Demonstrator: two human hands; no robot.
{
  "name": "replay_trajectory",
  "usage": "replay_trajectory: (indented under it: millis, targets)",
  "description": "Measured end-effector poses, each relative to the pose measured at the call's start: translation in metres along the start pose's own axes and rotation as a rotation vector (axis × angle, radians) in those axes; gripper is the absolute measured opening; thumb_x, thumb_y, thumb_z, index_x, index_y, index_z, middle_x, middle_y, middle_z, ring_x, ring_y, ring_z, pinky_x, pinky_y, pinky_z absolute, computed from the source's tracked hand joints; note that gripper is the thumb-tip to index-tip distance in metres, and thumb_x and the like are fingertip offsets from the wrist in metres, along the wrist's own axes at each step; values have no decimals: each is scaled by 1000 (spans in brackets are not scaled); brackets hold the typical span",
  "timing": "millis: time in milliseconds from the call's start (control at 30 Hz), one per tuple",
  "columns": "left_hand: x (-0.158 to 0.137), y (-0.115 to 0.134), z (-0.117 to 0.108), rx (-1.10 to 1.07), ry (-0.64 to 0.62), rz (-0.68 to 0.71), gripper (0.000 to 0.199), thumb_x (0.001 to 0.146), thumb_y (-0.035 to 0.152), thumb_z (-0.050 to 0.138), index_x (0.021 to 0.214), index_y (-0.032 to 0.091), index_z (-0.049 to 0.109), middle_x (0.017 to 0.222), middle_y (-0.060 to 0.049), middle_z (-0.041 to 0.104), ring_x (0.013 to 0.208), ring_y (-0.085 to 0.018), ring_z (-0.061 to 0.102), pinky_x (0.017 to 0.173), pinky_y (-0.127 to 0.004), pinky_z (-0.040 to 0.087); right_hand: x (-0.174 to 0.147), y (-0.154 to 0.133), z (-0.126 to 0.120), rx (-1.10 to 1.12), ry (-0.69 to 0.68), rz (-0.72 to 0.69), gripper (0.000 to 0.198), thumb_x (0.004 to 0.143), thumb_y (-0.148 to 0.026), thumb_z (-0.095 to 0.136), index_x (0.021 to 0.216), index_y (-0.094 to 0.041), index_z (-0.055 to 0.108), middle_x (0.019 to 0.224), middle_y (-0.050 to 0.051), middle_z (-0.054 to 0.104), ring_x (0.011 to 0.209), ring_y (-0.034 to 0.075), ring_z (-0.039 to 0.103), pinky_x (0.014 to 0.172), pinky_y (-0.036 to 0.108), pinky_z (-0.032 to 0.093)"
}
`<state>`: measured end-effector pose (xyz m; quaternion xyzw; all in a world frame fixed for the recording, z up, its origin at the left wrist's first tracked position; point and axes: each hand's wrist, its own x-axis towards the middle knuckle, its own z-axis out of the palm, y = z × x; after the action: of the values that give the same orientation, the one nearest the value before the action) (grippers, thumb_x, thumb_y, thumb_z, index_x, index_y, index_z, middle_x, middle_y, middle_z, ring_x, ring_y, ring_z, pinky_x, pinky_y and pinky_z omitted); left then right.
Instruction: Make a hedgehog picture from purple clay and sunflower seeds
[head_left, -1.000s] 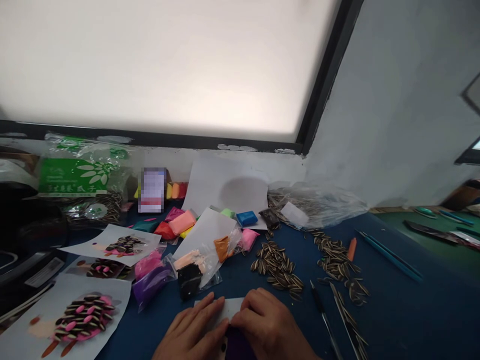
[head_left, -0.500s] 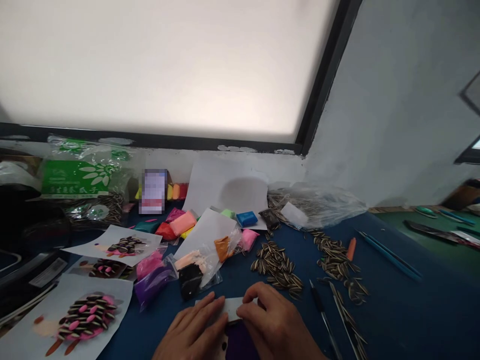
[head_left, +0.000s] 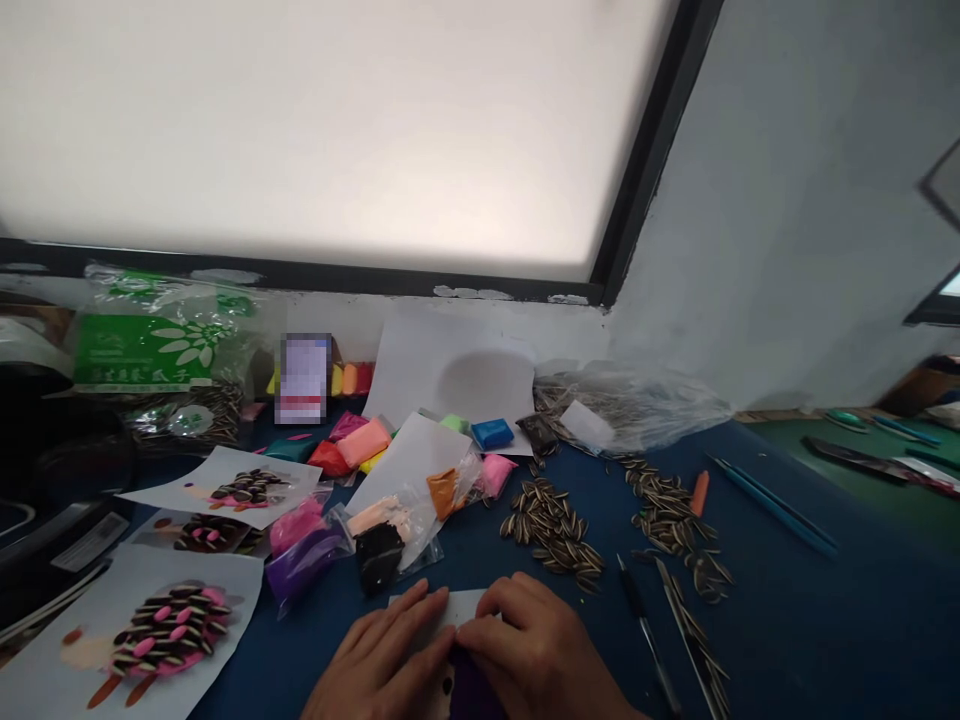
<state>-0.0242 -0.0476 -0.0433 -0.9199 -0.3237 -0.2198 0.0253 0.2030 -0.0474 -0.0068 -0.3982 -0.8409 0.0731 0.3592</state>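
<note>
A sheet of white paper (head_left: 459,604) lies on the blue table at the bottom middle, with a purple clay shape (head_left: 474,690) on it. A black dot shows on a pale patch left of the purple. My left hand (head_left: 386,655) lies flat on the paper's left side, fingers stretched out. Bent and drawn together, the fingers of my right hand (head_left: 536,650) press at the top edge of the purple clay, thumb tip near my left index finger. Whatever is between those fingertips is hidden. Sunflower seeds (head_left: 551,530) lie in a pile just beyond my right hand.
Finished seed-and-clay hedgehog pictures (head_left: 172,630) lie at left. Packets of coloured clay (head_left: 307,560) fill the middle. A pen (head_left: 646,630), metal tweezers (head_left: 686,640) and blue tweezers (head_left: 776,508) lie at right. Bags of seeds (head_left: 157,350) stand along the wall.
My right hand has shifted slightly left, its fingertips closer to my left index finger and the purple clay. My left hand stays pressed on the paper.
</note>
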Motion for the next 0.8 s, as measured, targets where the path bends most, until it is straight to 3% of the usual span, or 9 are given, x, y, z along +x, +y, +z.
replay_trajectory:
  millis: [133, 233, 400, 533, 633, 800]
  targets:
    - [1, 1, -3, -1, -17, 0, 42, 105, 46, 41, 137, 24, 55, 143, -12, 63, 135, -29, 56, 98, -38, 56, -2, 3, 7, 2, -1, 8, 13, 86, -15, 58, 82, -24, 67, 73, 0, 58, 66, 15, 51, 59, 27, 31]
    - [3, 3, -5, -10, -42, -21, 42, 102, 45, 49, 138, 25, 55, 144, -12, 62, 134, -31, 56, 98, -40, 56, -2, 3, 8, -5, -20, 6, 4, 81, -19, 66, 81, -23, 66, 73, 0, 57, 66, 15, 52, 57, 27, 29]
    - [5, 6, -10, -27, -47, -44, 45, 97, 44, 58, 138, 27, 56, 144, -13, 62, 133, -33, 57, 98, -42, 56, 1, 0, 4, -56, -27, -11, 16, 68, -19, 79, 75, -21, 65, 71, -1, 55, 63, 15, 51, 55, 28, 28]
    - [5, 5, -9, -21, -65, -41, 46, 97, 40, 54, 141, 24, 52, 145, -8, 62, 133, -30, 58, 97, -39, 57, 6, -4, -4, -27, -67, -42, 8, 81, -12, 67, 80, -19, 67, 73, 1, 59, 65, 15, 54, 57, 25, 35]
    - [5, 5, -8, -24, -51, -50, 50, 98, 35, 50, 146, 21, 46, 145, -7, 61, 133, -27, 58, 99, -36, 56, 9, -5, -13, 66, -45, -27, 20, 93, -8, 52, 91, -18, 69, 78, 3, 62, 70, 16, 58, 62, 25, 42]
    - [5, 7, -6, -107, -12, -97, 58, 96, 40, 56, 149, 22, 44, 146, -9, 61, 132, -30, 58, 98, -38, 56, 10, 5, -29, 11, -55, 187, 25, 97, -4, 46, 99, -17, 67, 89, 8, 66, 83, 22, 64, 72, 31, 49]
